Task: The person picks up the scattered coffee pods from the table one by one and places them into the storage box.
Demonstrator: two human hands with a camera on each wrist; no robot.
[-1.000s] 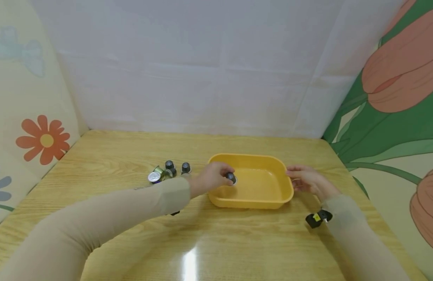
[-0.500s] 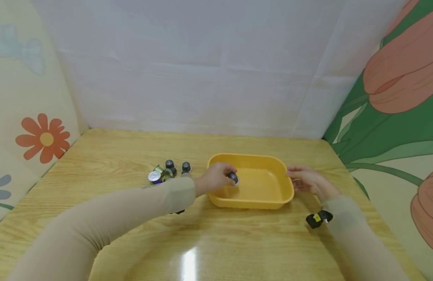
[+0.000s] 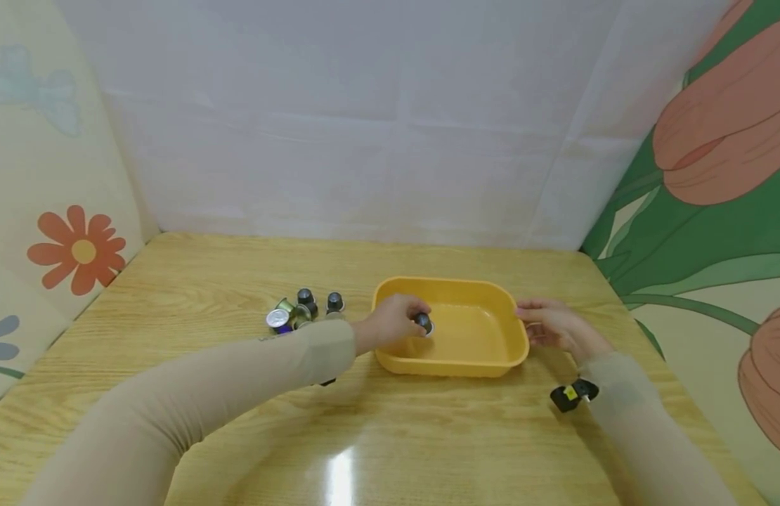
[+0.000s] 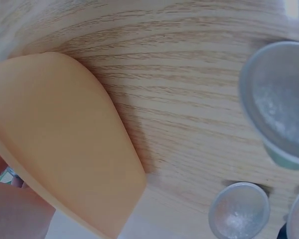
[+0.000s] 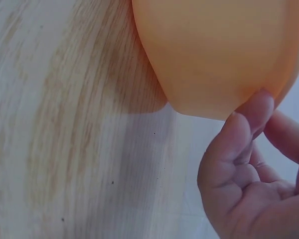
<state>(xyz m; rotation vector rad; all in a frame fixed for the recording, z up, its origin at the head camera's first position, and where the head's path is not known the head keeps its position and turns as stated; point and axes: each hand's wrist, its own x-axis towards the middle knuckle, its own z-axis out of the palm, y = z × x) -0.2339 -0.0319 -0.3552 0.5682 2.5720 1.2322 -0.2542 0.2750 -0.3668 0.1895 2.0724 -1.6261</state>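
Over the left part of the orange-yellow plastic basin (image 3: pixel 453 367), my left hand (image 3: pixel 393 323) pinches a dark coffee capsule (image 3: pixel 423 324), its pale rim turned down and to the right. In the left wrist view, the basin wall (image 4: pixel 74 134) hides most of that hand (image 4: pixel 20 209). My right hand (image 3: pixel 557 325) holds the basin's right rim between its fingertips. In the right wrist view, fingers of my right hand (image 5: pixel 249 174) press on the outer wall near the rim. The visible basin floor holds no capsule.
Left of the basin, several coffee capsules stand or lie in a loose group on the wooden table (image 3: pixel 390 436), among them a silver-lidded capsule (image 3: pixel 278 320) and a dark upright capsule (image 3: pixel 335 302). My left forearm partly covers the group. A white cloth (image 3: pixel 365 140) hangs behind.
My left hand has shifted slightly right and down with the dark capsule, farther over the basin. The right hand and the basin stay nearly where they were.
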